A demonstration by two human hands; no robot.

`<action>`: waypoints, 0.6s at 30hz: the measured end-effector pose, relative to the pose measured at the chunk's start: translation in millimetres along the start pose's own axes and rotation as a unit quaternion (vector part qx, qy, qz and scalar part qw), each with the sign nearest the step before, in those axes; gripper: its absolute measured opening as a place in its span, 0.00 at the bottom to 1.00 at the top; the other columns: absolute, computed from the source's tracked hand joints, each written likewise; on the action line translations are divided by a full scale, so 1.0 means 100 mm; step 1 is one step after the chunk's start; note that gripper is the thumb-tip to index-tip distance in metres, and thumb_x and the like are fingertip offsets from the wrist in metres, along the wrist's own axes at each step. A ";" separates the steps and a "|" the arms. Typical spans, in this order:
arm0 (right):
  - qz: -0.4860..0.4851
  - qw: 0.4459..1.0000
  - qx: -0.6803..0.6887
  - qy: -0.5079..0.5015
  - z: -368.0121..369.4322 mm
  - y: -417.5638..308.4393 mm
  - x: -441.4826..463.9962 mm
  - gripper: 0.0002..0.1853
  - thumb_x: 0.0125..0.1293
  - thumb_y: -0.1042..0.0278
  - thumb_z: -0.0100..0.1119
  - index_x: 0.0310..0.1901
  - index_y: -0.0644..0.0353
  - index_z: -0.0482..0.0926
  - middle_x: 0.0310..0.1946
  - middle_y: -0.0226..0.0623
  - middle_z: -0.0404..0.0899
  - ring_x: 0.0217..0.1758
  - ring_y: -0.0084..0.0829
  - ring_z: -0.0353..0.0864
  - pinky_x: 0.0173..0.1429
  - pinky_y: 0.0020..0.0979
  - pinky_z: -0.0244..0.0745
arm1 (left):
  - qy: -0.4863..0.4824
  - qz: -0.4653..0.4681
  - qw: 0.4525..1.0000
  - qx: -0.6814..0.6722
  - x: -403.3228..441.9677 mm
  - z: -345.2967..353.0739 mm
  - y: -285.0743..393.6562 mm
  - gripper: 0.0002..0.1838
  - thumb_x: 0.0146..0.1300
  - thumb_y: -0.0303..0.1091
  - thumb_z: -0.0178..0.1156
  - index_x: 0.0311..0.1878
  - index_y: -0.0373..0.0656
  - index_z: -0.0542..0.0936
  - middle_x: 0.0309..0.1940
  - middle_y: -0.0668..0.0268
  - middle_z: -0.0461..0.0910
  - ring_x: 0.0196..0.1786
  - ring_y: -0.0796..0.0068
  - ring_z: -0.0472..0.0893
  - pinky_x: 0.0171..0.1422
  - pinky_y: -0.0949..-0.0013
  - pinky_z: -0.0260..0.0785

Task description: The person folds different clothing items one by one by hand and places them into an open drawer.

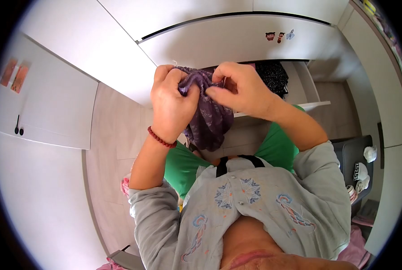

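Note:
A dark purple patterned cloth (pixel 207 121), perhaps a garment, hangs bunched in front of my knees. My left hand (pixel 171 99), with a red beaded bracelet (pixel 161 138) on its wrist, is closed around the gathered top of the cloth. Beside it my right hand (pixel 241 90) has its bent fingers and thumb closed at the cloth's upper right edge. Part of what its fingertips grip is hidden in the folds. A short pale thread sticks up above the left hand.
Behind the cloth a white drawer (pixel 315 85) stands pulled out, with black speckled fabric (pixel 272 77) inside. White cabinets surround me. On the right, a dark chair (pixel 349 150) carries rolled white items (pixel 362 173). Pink fabric (pixel 356 247) lies at the lower right.

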State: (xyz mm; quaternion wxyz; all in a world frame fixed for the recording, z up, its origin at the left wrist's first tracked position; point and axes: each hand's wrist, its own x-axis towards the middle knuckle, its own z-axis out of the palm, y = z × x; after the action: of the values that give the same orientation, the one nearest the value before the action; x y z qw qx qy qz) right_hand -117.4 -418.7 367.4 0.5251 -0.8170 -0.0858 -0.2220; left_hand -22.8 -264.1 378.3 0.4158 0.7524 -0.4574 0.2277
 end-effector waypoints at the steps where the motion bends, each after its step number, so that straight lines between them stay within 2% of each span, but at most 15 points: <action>1: -0.036 0.996 -0.084 0.009 0.03 -0.04 -0.01 0.15 0.51 0.66 0.68 0.33 0.64 0.72 0.26 0.31 0.71 0.24 0.17 0.67 0.29 0.20 0.65 | -0.003 -0.013 1.000 0.002 0.00 0.00 0.00 0.06 0.42 0.21 0.60 0.27 0.33 0.75 0.32 0.53 0.73 0.34 0.55 0.75 0.37 0.62 0.70; 2: -0.097 0.985 -0.141 0.037 0.09 0.00 -0.03 0.22 0.46 0.61 0.71 0.36 0.65 0.71 0.28 0.36 0.71 0.27 0.27 0.71 0.32 0.26 0.68 | 0.000 -0.015 1.000 0.003 0.01 -0.01 -0.01 0.06 0.42 0.21 0.60 0.27 0.33 0.75 0.32 0.53 0.73 0.34 0.55 0.75 0.37 0.62 0.70; 3: -0.098 0.985 -0.141 0.034 0.13 0.01 -0.03 0.22 0.46 0.61 0.71 0.36 0.65 0.71 0.28 0.36 0.71 0.27 0.27 0.71 0.32 0.26 0.68 | -0.002 -0.021 1.000 0.010 0.01 0.00 -0.02 0.06 0.42 0.22 0.60 0.27 0.33 0.75 0.32 0.53 0.73 0.34 0.55 0.75 0.37 0.62 0.70; 5: -0.110 0.962 -0.241 0.071 0.21 0.02 -0.03 0.24 0.45 0.62 0.71 0.38 0.65 0.70 0.30 0.41 0.70 0.31 0.39 0.72 0.36 0.33 0.69 | -0.004 -0.029 0.999 0.017 0.00 0.00 -0.04 0.06 0.42 0.22 0.60 0.27 0.33 0.75 0.32 0.53 0.73 0.34 0.55 0.75 0.37 0.62 0.69; 6: -0.086 0.964 -0.242 0.065 0.23 0.04 -0.02 0.24 0.45 0.63 0.70 0.39 0.65 0.68 0.31 0.44 0.70 0.34 0.46 0.72 0.39 0.36 0.70 | -0.016 -0.027 0.999 0.013 0.00 -0.01 -0.07 0.07 0.41 0.22 0.60 0.27 0.33 0.76 0.31 0.53 0.74 0.34 0.55 0.75 0.37 0.62 0.69; 11: -0.104 0.954 -0.266 0.094 0.19 0.22 0.10 0.16 0.46 0.70 0.64 0.35 0.63 0.69 0.32 0.47 0.71 0.33 0.47 0.72 0.37 0.36 0.69 | -0.057 -0.043 0.997 -0.021 0.03 -0.16 -0.13 0.09 0.42 0.23 0.63 0.30 0.32 0.77 0.30 0.55 0.74 0.33 0.58 0.76 0.37 0.64 0.70; 13: -0.132 0.955 -0.248 0.096 0.09 0.21 0.17 0.14 0.48 0.70 0.59 0.35 0.63 0.68 0.31 0.47 0.70 0.33 0.48 0.72 0.38 0.43 0.68 | -0.128 -0.070 0.985 -0.091 0.06 -0.27 -0.12 0.10 0.44 0.24 0.65 0.32 0.33 0.78 0.30 0.57 0.75 0.31 0.62 0.76 0.37 0.67 0.69; 14: -0.108 0.967 -0.212 0.090 0.05 0.16 0.19 0.13 0.49 0.71 0.58 0.35 0.63 0.68 0.31 0.47 0.71 0.33 0.48 0.72 0.39 0.41 0.68 | -0.127 -0.030 0.986 -0.106 0.07 -0.29 -0.16 0.10 0.47 0.24 0.66 0.34 0.34 0.79 0.30 0.61 0.75 0.31 0.68 0.76 0.36 0.71 0.68; 15: -0.084 0.977 -0.177 0.087 0.02 0.10 0.21 0.12 0.49 0.71 0.57 0.35 0.63 0.69 0.31 0.47 0.72 0.34 0.47 0.72 0.40 0.40 0.68 | -0.125 -0.034 0.986 -0.106 0.09 -0.33 -0.19 0.10 0.47 0.24 0.66 0.34 0.34 0.79 0.30 0.61 0.75 0.31 0.68 0.76 0.36 0.71 0.68; 17: -0.116 0.966 -0.212 0.096 -0.07 0.03 0.27 0.12 0.50 0.74 0.57 0.38 0.64 0.72 0.31 0.35 0.73 0.34 0.27 0.74 0.40 0.30 0.71 | -0.128 -0.030 0.978 -0.161 0.14 -0.41 -0.17 0.10 0.48 0.21 0.65 0.36 0.34 0.79 0.30 0.63 0.75 0.30 0.73 0.76 0.34 0.75 0.68; 18: -0.080 0.978 -0.170 0.088 -0.10 -0.06 0.29 0.14 0.49 0.78 0.53 0.41 0.64 0.73 0.37 0.35 0.74 0.37 0.26 0.74 0.44 0.27 0.69 | -0.109 -0.032 0.974 -0.194 0.16 -0.43 -0.14 0.11 0.48 0.19 0.64 0.37 0.35 0.79 0.29 0.66 0.74 0.30 0.79 0.75 0.33 0.78 0.67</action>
State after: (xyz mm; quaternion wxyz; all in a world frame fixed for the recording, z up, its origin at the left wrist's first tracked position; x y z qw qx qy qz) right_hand -96.7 -428.1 389.2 0.3647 -0.8622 -0.0653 -0.3453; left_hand -1.1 -232.2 407.4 0.5087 0.6919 -0.5109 0.0375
